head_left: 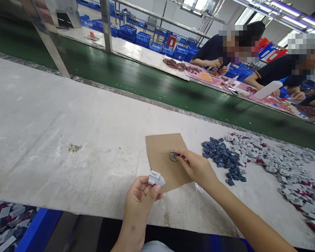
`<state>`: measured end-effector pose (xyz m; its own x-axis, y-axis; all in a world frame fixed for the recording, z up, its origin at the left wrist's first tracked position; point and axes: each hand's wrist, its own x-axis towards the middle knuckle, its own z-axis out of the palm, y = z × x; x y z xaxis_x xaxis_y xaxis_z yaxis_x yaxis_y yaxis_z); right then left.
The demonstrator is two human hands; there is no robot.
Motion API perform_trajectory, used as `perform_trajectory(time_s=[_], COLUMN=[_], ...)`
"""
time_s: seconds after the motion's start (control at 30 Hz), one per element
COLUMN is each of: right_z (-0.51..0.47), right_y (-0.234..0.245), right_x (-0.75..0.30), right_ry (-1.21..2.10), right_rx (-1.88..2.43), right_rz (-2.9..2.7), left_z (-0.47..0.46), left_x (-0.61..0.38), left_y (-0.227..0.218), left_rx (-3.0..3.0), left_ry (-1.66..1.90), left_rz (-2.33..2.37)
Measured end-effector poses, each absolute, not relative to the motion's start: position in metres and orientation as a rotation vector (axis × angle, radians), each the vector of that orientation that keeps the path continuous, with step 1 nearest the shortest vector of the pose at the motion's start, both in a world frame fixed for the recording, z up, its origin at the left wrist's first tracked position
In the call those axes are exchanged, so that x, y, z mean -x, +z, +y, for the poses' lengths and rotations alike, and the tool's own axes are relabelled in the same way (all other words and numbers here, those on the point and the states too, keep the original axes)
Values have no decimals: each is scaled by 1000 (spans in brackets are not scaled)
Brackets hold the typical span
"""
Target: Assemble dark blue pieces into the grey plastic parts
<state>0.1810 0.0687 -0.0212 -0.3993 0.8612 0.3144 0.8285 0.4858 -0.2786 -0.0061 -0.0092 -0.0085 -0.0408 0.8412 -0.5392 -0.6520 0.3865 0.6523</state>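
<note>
My left hand (pixel 144 196) pinches a small light-grey plastic piece (pixel 154 177) with a stepped shape, just above the near edge of a brown cardboard sheet (pixel 162 145). Over the cardboard, the thumb and forefinger of my right hand (pixel 196 166) pinch a small dark-blue piece (pixel 176 154). That piece is at the rim of a round, shallow metal cap (pixel 173 156) lying on the cardboard. Whether it touches the cap I cannot tell. To the right lies a pile of dark-blue pieces (pixel 222 154).
A large spread of grey and dark-red pieces (pixel 286 164) covers the table's right side. Beyond the table runs a green conveyor belt (pixel 136 80), with a metal post (pixel 47 38) at left. A blue bin (pixel 39 229) of pieces stands lower left. Two people (pixel 225 45) work across the belt.
</note>
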Motion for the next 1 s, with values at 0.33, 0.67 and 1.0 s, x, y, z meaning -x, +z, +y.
perform_trajectory(time_s=[0.33, 0.67, 1.0], right_z=[66, 56, 30], right_y=[-22, 16, 55], right_x=[-177, -167, -146], right_ry=[8, 552, 1546], right_rx=[1365, 1551, 1437], right_rz=[-2350, -1809, -1124], left_z=[-9, -13, -20], left_x=[6, 3, -2], left_y=[-14, -10, 9], left_rx=[-225, -255, -319], left_ry=[1236, 1278, 1326], left_rz=[1036, 1114, 1033])
